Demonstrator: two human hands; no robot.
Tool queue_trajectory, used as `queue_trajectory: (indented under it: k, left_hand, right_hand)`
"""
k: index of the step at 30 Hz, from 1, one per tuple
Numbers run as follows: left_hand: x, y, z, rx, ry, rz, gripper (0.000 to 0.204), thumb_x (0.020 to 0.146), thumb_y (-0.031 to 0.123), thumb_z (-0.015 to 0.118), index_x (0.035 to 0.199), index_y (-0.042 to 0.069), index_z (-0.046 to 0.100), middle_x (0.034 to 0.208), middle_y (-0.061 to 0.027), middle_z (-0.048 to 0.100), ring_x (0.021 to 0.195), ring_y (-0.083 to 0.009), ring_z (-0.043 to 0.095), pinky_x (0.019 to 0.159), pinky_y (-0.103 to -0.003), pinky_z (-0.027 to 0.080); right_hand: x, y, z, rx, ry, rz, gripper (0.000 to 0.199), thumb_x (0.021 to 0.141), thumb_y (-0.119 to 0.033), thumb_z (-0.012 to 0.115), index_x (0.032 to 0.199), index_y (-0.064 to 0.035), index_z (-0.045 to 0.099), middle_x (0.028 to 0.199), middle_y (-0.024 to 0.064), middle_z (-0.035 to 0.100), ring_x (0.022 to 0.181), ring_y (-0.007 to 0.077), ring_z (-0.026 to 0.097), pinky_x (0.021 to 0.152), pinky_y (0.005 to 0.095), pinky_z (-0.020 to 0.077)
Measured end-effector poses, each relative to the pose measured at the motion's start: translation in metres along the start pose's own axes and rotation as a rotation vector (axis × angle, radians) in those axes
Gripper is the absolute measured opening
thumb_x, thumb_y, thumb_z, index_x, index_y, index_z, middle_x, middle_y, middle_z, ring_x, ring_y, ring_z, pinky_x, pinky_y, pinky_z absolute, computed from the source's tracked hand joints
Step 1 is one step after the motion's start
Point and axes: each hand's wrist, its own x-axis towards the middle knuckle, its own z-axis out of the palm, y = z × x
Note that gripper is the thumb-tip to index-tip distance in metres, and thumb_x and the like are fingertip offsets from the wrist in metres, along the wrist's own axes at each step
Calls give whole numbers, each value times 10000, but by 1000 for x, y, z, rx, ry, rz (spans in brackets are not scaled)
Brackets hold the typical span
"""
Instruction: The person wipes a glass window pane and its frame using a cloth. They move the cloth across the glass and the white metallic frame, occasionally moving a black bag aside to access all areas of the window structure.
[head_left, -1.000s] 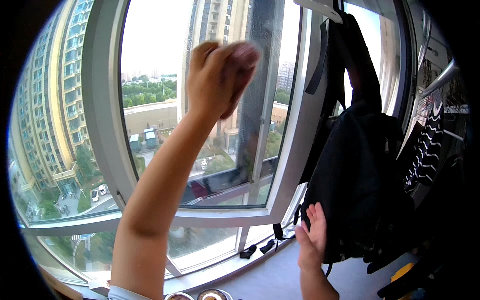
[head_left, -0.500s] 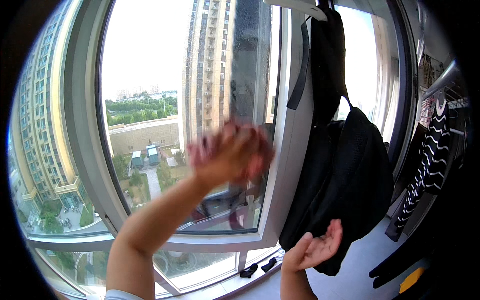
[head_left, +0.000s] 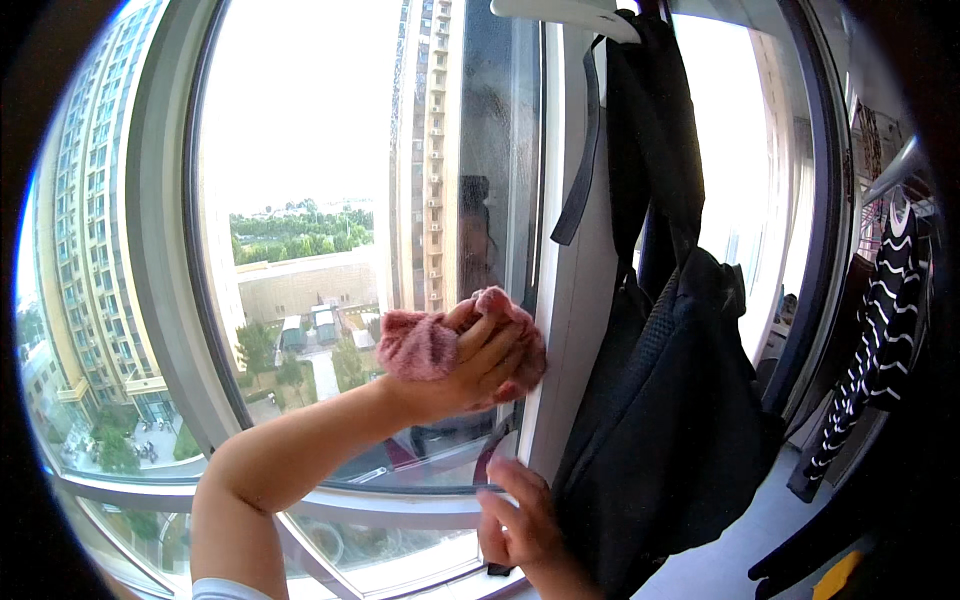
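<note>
My left hand (head_left: 475,365) is closed on a fluffy pink cloth (head_left: 418,345), pressing it to the lower right part of the window pane (head_left: 300,160) near the frame. Part of the cloth bunches out on both sides of the fingers. Lower down, my right hand (head_left: 520,520) is raised in front of the window's bottom frame, fingers apart and loosely bent, with nothing in it. Just right of it a black backpack (head_left: 660,420) hangs by its strap from a white hanger (head_left: 565,15).
The white window frame (head_left: 545,400) runs up between pane and backpack. At the far right hangs a black-and-white striped garment (head_left: 870,340) below a metal rail (head_left: 890,170). A yellow item (head_left: 838,577) shows at the lower right. Tall buildings (head_left: 90,230) stand outside.
My left hand has gone down the pane with the cloth, which was blurred before. My right hand has moved left, from in front of the backpack to its left side. The view has shifted slightly.
</note>
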Motion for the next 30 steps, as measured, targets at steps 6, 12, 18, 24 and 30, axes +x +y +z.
queue_trajectory:
  k: [6, 12, 18, 24, 30]
  left_hand:
    - [94, -142, -2, 310, 227, -304, 388, 865, 148, 613, 1252, 153, 594, 1280, -102, 573, 1223, -312, 520, 1002, -507, 423]
    - [144, -146, -14, 326, 385, -507, 386, 859, 223, 620, 1237, 149, 604, 1269, -86, 587, 1184, -294, 544, 1009, -456, 412]
    - [45, -15, 20, 39, 175, -139, 381, 825, 237, 642, 1174, 83, 625, 1330, -150, 530, 1311, -333, 436, 1105, -494, 323]
    - [56, -87, 2, 259, 93, 133, 356, 882, 160, 585, 1233, 120, 629, 1367, -129, 530, 1345, -298, 406, 1043, -481, 384]
    - [194, -211, -49, 442, 262, -524, 502, 753, 306, 706, 1226, 197, 579, 1202, -95, 558, 1175, -305, 513, 917, -485, 465]
  right_hand:
    - [45, 42, -2, -485, 310, 295, 643, 888, -345, 644, 1416, -91, 378, 1468, 213, 364, 1363, 348, 367, 1131, 510, 288]
    - [69, 67, -22, -288, 486, 511, 687, 894, -380, 634, 1451, -123, 325, 1479, 187, 362, 1328, 329, 421, 1115, 477, 332]
    - [36, 84, -8, -385, 282, 779, 1062, 759, -536, 738, 1530, -128, 133, 1519, 208, 297, 1383, 387, 335, 1139, 485, 283]
    - [21, 88, 18, -469, 330, 703, 1025, 784, -486, 728, 1534, -133, 124, 1524, 207, 297, 1366, 387, 370, 1123, 475, 321]
    - [28, 78, 12, -559, 280, 781, 982, 797, -418, 734, 1530, -137, 143, 1514, 205, 320, 1359, 378, 386, 1117, 469, 333]
